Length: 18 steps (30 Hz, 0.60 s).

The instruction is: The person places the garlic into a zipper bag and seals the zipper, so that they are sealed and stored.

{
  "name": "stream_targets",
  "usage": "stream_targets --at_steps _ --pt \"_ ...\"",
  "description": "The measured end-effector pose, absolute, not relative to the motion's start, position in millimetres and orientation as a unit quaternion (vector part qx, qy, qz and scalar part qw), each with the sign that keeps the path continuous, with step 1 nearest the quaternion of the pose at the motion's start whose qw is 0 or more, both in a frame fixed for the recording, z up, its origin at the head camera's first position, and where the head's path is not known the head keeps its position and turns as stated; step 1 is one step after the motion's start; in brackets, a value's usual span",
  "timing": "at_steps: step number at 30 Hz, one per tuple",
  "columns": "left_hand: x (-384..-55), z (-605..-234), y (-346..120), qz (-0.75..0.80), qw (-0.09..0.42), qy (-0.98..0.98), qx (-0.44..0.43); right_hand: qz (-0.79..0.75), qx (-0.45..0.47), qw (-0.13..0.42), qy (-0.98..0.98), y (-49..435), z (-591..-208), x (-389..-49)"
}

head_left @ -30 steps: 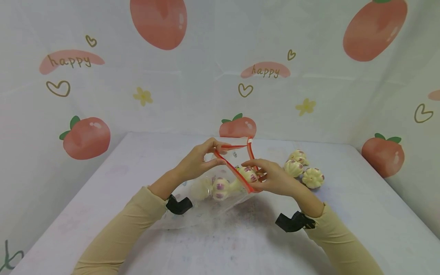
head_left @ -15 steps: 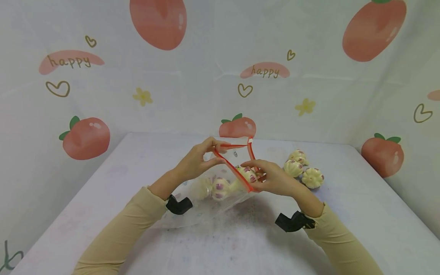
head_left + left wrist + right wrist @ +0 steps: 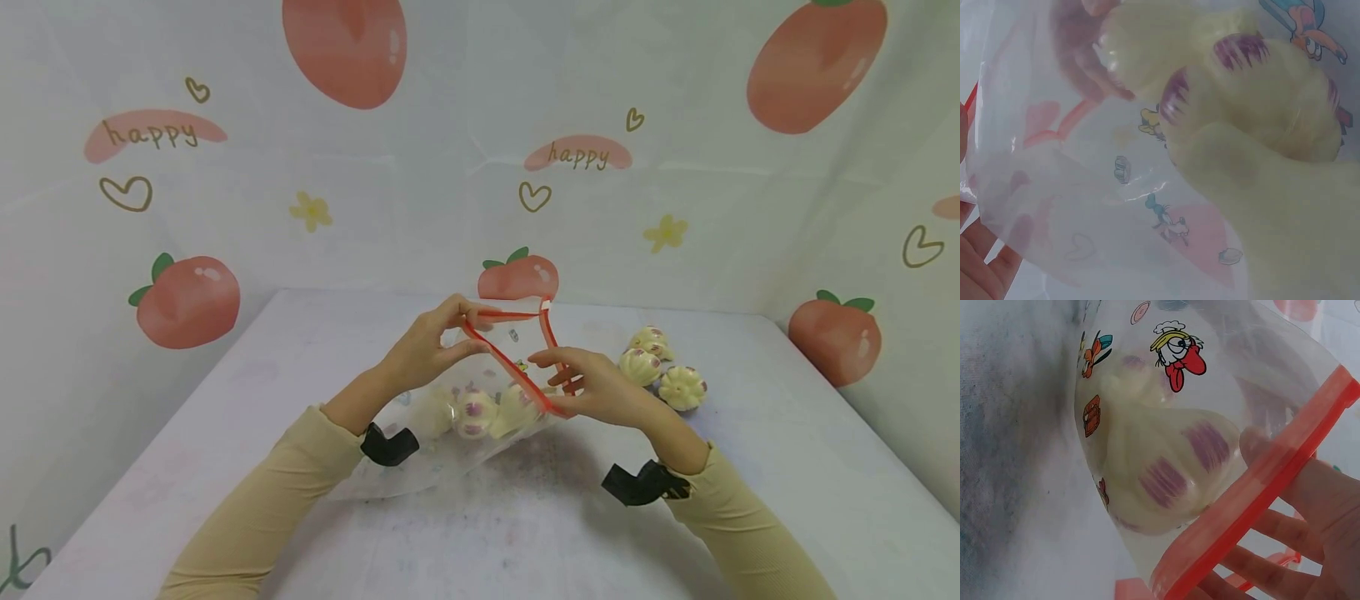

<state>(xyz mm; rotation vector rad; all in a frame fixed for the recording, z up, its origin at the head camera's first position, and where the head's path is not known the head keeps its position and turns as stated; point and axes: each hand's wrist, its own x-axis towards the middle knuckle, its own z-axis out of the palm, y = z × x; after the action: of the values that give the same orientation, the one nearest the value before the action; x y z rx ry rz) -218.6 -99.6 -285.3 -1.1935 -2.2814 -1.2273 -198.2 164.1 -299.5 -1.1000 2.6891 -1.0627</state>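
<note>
A clear zip bag (image 3: 408, 475) with a red-edged mouth and cartoon prints lies tilted on the table, its mouth spread toward the right. My left hand (image 3: 423, 346) holds the mouth's left corner, thumb and fingers on the red edge. At the right side of the mouth is my right hand (image 3: 600, 387), its fingers spread and holding nothing. In the right wrist view, its thumb (image 3: 1254, 447) shows through the film beside a garlic bulb (image 3: 1169, 465). Several cream bulbs with purple streaks lie inside the bag, among them a middle garlic bulb (image 3: 475, 415).
Right of the bag, a few loose garlic bulbs (image 3: 641, 367) sit close together on the white table (image 3: 465, 550). Behind rises a white backdrop (image 3: 420, 217) printed with red fruit and hearts. Black wrist mounts (image 3: 390, 446) stick out below both hands.
The garlic bulb that was in my right hand's fingers at the mouth has dropped down and left into the bag. My right fingers have spread; the left hand has risen slightly.
</note>
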Motion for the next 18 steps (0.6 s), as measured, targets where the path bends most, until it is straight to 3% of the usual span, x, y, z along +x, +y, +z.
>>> stream_targets --at_steps 18 --pt "-220.8 -286.2 -101.0 -0.423 0.153 -0.787 -0.422 -0.338 -0.341 -0.054 0.875 181.2 -299.4 -201.6"
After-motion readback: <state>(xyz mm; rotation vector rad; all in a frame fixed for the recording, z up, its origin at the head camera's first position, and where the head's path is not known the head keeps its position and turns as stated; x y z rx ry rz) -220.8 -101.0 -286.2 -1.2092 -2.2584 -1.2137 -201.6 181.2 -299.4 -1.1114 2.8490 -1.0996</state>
